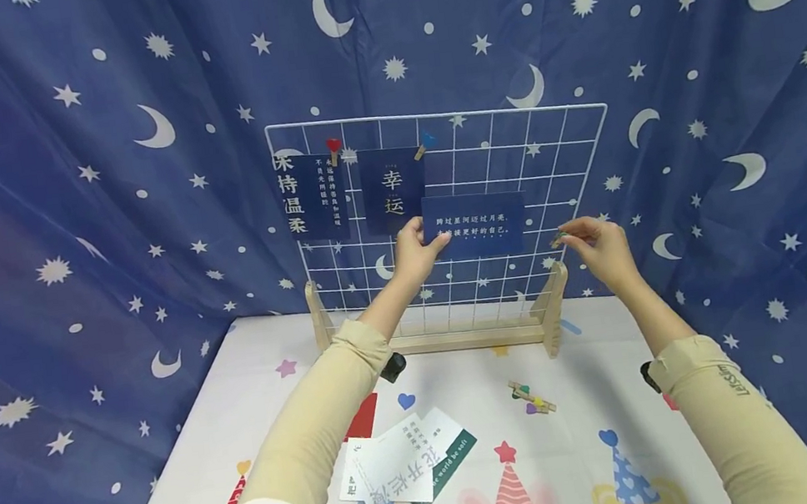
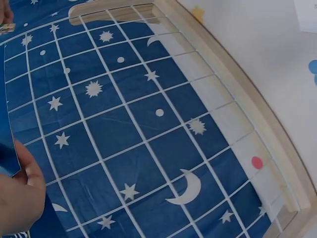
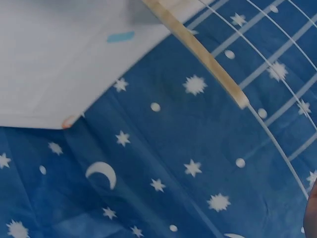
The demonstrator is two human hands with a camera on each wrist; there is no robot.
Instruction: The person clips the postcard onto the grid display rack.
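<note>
My left hand (image 1: 415, 255) pinches a dark blue card (image 1: 473, 205) with white lettering by its left edge, holding it in front of the white wire grid (image 1: 432, 116). In the left wrist view, that hand (image 2: 22, 198) shows at the lower left with the blue card (image 2: 7, 144) between thumb and fingers. At the grid's right side, apart from the card, my right hand (image 1: 603, 248) pinches a small wooden clothespin (image 1: 559, 239) with a green decoration. Only a sliver of the right hand (image 3: 311, 213) enters the right wrist view; the clothespin is hidden there.
Two dark blue cards hang on the grid, one (image 1: 314, 200) under a red-heart clothespin (image 1: 334, 148), another (image 1: 378, 167) under a blue-topped clothespin (image 1: 423, 147). A wooden stand (image 1: 467, 338) supports the grid. Overlapping cards (image 1: 392, 463) and several clothespins (image 1: 532, 398) lie on the table (image 1: 456, 372).
</note>
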